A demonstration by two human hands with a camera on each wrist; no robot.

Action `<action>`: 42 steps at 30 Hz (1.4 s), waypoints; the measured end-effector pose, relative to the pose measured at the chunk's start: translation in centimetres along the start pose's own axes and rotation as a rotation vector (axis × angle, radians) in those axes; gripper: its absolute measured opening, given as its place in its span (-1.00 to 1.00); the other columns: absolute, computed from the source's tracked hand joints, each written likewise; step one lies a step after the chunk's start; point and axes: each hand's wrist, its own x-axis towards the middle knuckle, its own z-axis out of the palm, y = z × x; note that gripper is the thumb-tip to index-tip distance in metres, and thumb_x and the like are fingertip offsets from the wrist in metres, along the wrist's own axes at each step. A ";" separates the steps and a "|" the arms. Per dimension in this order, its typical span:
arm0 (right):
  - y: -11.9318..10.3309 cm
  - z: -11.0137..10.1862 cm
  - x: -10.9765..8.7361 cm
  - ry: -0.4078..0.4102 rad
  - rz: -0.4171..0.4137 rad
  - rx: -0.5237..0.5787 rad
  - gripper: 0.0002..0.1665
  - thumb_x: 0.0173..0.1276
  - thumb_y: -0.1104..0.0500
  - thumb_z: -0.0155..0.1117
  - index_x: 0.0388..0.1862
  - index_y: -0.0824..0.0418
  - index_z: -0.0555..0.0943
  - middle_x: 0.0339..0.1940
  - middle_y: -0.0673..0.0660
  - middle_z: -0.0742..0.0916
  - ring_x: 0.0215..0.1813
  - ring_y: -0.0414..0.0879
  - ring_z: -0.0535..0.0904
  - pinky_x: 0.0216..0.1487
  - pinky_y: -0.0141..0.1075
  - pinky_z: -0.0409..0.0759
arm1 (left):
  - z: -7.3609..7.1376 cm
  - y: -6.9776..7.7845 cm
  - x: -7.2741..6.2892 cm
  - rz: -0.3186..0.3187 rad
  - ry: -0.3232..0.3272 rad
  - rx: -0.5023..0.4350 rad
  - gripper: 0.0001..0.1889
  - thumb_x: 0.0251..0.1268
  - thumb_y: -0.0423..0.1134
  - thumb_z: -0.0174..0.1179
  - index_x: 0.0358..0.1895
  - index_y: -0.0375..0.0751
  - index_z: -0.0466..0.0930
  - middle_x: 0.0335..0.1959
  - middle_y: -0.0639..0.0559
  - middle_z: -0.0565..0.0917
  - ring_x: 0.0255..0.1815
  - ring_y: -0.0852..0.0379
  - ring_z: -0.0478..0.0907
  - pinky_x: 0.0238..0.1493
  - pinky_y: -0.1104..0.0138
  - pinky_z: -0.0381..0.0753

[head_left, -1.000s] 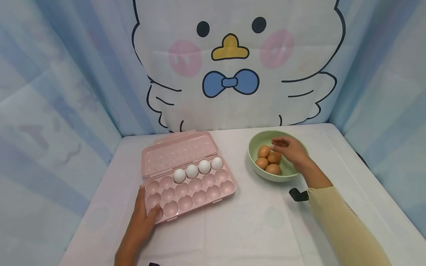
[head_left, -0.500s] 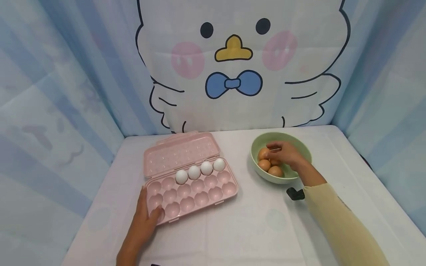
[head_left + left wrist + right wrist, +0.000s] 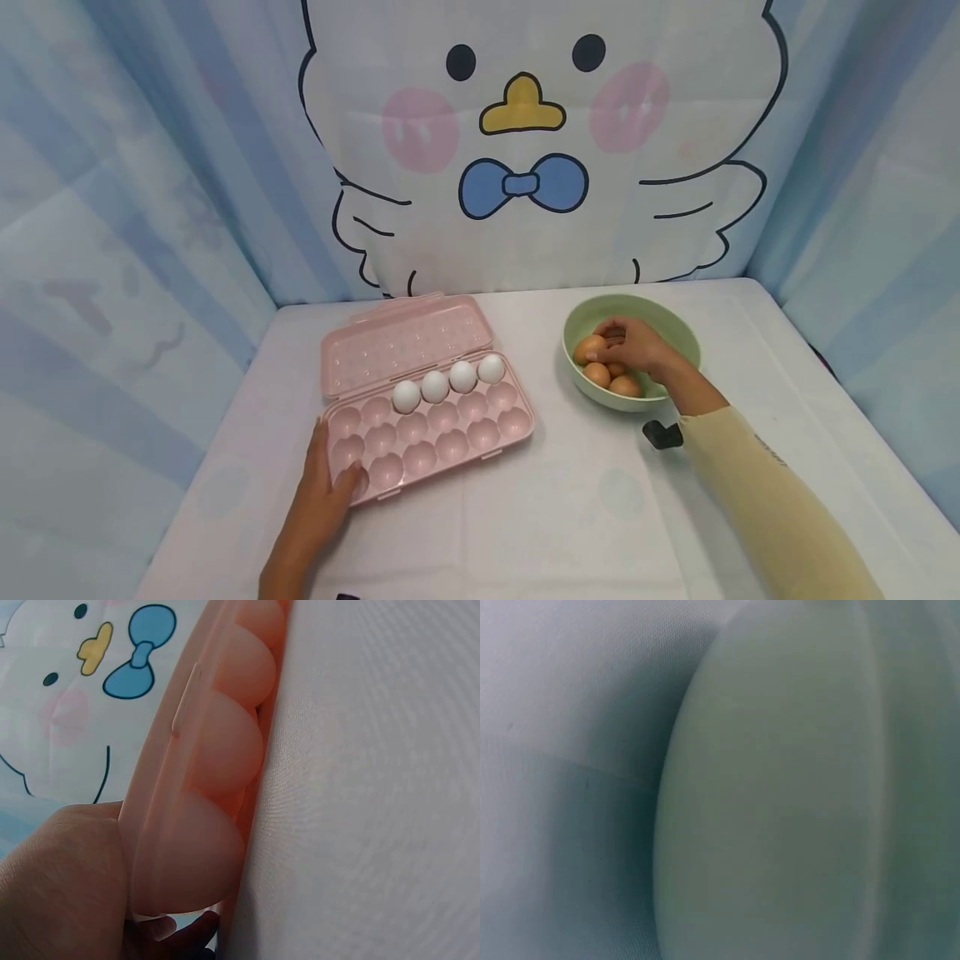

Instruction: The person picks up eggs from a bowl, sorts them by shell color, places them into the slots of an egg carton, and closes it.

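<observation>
A pink plastic egg carton [image 3: 431, 454] lies with its lid folded back, and several white eggs [image 3: 435, 387] fill part of its far row. My left hand [image 3: 318, 500] grips the carton's left end, thumb over the near corner cup. In the left wrist view, that left hand [image 3: 64, 877] holds the end of the carton [image 3: 225, 746]. Inside a green bowl [image 3: 678, 333], my right hand [image 3: 633, 343] pinches a brown egg [image 3: 587, 347] between thumb and fingers. Several other brown eggs [image 3: 626, 386] sit below it, one partly hidden by the hand. Only the bowl [image 3: 772, 787] shows in the right wrist view.
A white cloth [image 3: 570, 517] covers the table. Behind it hangs a curtain [image 3: 517, 242] with a cartoon bird, and blue striped curtains [image 3: 127, 333] flank both sides. The carton's open lid [image 3: 408, 346] lies toward the back.
My right hand has come down onto the eggs and taken hold of a brown egg, which has shifted slightly left and nearer. The left hand stays on the carton.
</observation>
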 end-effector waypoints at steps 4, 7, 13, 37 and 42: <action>-0.4 0.1 0.1 0.011 -0.020 0.016 -0.37 0.36 0.20 0.51 0.27 0.42 0.46 0.28 0.40 0.58 0.33 0.27 0.49 0.31 0.01 0.48 | 0.1 -0.2 -0.1 -0.010 0.003 -0.008 -0.04 0.54 -0.05 0.00 0.68 -0.04 -0.54 0.70 -0.11 -0.41 0.68 -0.22 -0.37 0.55 -0.17 -0.20; -0.6 0.2 0.3 0.002 -0.062 0.055 -0.29 0.38 0.23 0.48 0.42 0.39 0.43 0.34 0.42 0.55 0.37 0.29 0.48 0.30 0.01 0.51 | 0.1 -0.3 -0.2 -0.015 0.004 -0.008 -0.04 0.54 -0.04 0.00 0.68 -0.04 -0.54 0.70 -0.11 -0.41 0.68 -0.22 -0.37 0.55 -0.16 -0.20; -1.0 0.3 0.5 0.018 -0.104 0.077 -0.34 0.42 0.20 0.45 0.44 0.33 0.50 0.29 0.38 0.62 0.36 0.23 0.52 0.18 -0.20 0.58 | 0.0 -0.5 -0.3 -0.026 0.009 -0.008 -0.04 0.54 -0.04 -0.01 0.68 -0.06 -0.53 0.70 -0.14 -0.41 0.67 -0.24 -0.36 0.54 -0.17 -0.20; -0.9 0.7 -0.7 0.164 -0.286 0.231 -0.37 0.31 0.23 0.55 0.29 0.40 0.53 0.19 0.22 0.65 0.13 -0.11 0.60 0.17 -0.41 0.54 | -0.3 -0.9 0.1 0.061 0.019 -0.059 -0.04 0.53 -0.02 0.01 0.69 0.00 -0.50 0.71 -0.10 -0.36 0.68 -0.23 -0.34 0.53 -0.22 -0.16; -2.5 1.7 -1.1 0.132 -0.361 0.216 -0.38 0.32 0.27 0.53 0.33 0.37 0.57 0.22 0.24 0.67 0.12 -0.08 0.65 0.15 -0.37 0.59 | -0.2 -0.9 0.2 0.056 0.029 -0.056 -0.05 0.53 -0.02 0.01 0.70 0.02 -0.49 0.71 -0.08 -0.36 0.68 -0.21 -0.33 0.54 -0.20 -0.15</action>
